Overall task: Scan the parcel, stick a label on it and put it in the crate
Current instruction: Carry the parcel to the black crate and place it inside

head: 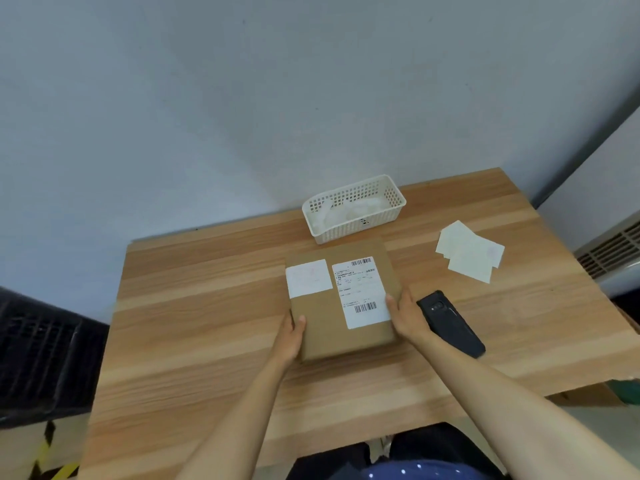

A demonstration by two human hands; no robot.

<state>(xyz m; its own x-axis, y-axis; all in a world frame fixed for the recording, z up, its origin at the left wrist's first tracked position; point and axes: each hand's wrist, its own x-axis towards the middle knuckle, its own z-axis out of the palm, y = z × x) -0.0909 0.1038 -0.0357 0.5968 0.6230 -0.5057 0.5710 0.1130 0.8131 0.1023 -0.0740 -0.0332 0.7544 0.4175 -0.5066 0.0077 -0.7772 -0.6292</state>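
A flat brown cardboard parcel [332, 317] lies on the wooden table [194, 327] in front of me. On its top are a printed shipping label with barcodes [362, 292] and, to the left of that, a plain white label [308, 278]. My left hand [292, 336] grips the parcel's near left edge, thumb on top. My right hand [407, 315] grips its right edge, thumb on the shipping label. A black handheld scanner [450, 323] lies on the table just right of my right hand.
A white perforated basket [353, 207] holding crumpled white pieces stands at the back of the table. Loose white labels [469, 251] lie at the right. A dark plastic crate [41, 355] sits on the floor left of the table. A wall unit with vents [613, 251] is at the right.
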